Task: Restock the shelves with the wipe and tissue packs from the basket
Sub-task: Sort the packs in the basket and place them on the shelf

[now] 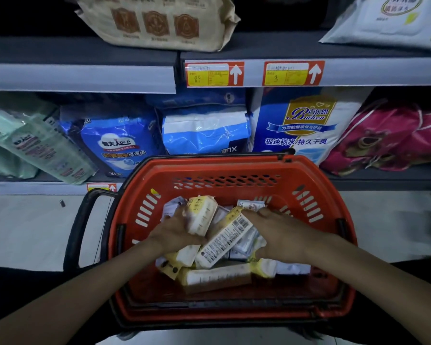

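Now: packs (217,276) lie heaped in the basket (234,170), just before the shelves.
Left hand (177,231): clasping a yellow-white pack (201,216).
Right hand (283,236): wrapped round a barcoded pack (225,241).
Grip: I'd lift straight up, clearing the rim.
Room: lower shelf (383,179) looks crowded; upper shelf (271,48) shows a gap between bags.

The scene is looking dim, with the corners falling into deep shadow. The white floor (35,227) and the shiny blue packs (204,130) are catching soft glare. The shelf edges (85,78) are bending from wide-angle distortion. The far right edge is showing some blur.
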